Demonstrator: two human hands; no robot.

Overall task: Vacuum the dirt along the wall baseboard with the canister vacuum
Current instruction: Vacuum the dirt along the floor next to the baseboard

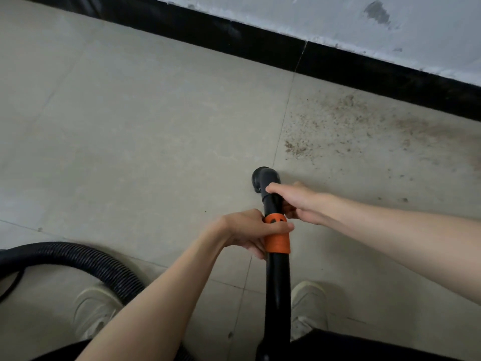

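Note:
A black vacuum wand (278, 280) with an orange collar (277, 243) runs from my lap up to a round black nozzle end (263, 178) above the tiled floor. My left hand (247, 233) grips the orange collar from the left. My right hand (296, 201) holds the black tube just above the collar, fingers curled round it. Brown dirt (346, 121) is scattered on the tile to the right of the nozzle, reaching up to the black baseboard (260, 45). The nozzle sits left of and below the dirt, apart from it.
A ribbed black hose (86, 259) curves across the floor at lower left. My two light shoes (93, 311) (308, 306) stand on the tiles either side of the wand. A pale scuffed wall (338, 19) rises above the baseboard.

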